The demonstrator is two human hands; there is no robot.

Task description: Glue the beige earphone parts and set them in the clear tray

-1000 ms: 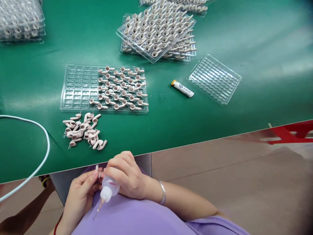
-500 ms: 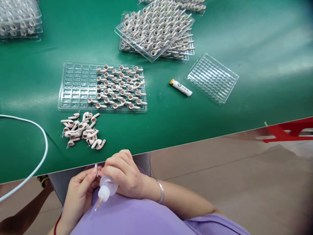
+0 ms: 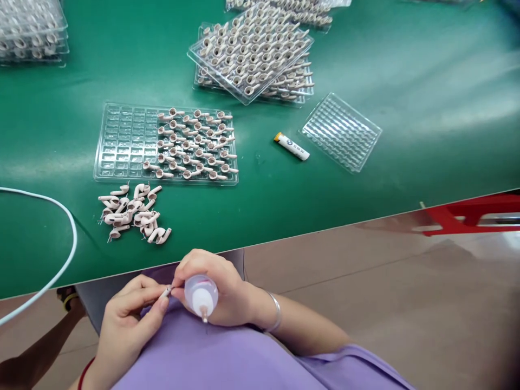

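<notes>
Between the thumb and fingers of my left hand [image 3: 132, 314] is a small white earbud shell [image 3: 166, 292], held just beyond the table edge. My right hand [image 3: 217, 284] is wrapped round a translucent squeeze bottle [image 3: 201, 294], its needle tip facing down toward me. The right thumb and fingertip also pinch close to the end of this shell; whether they grip a part of it is too small to tell. On the table ahead lies a loose pile of earbud shells [image 3: 132, 212]. Behind it, a clear plastic tray [image 3: 125, 142] holds rows of similar shells on its right side.
Filled trays are stacked at the back [image 3: 249, 54] and at the far left [image 3: 32, 32]. To the right lie a white tube with an orange end [image 3: 291, 146] and a clear tray [image 3: 341, 132]. A white cable [image 3: 67, 216] curves at left. A red stool [image 3: 471, 214] stands at right.
The bottle has swung to the right and its tip now points more straight down. My left hand has turned, so the earbud shell lies tilted. My right fingertips have come to the shell's end.
</notes>
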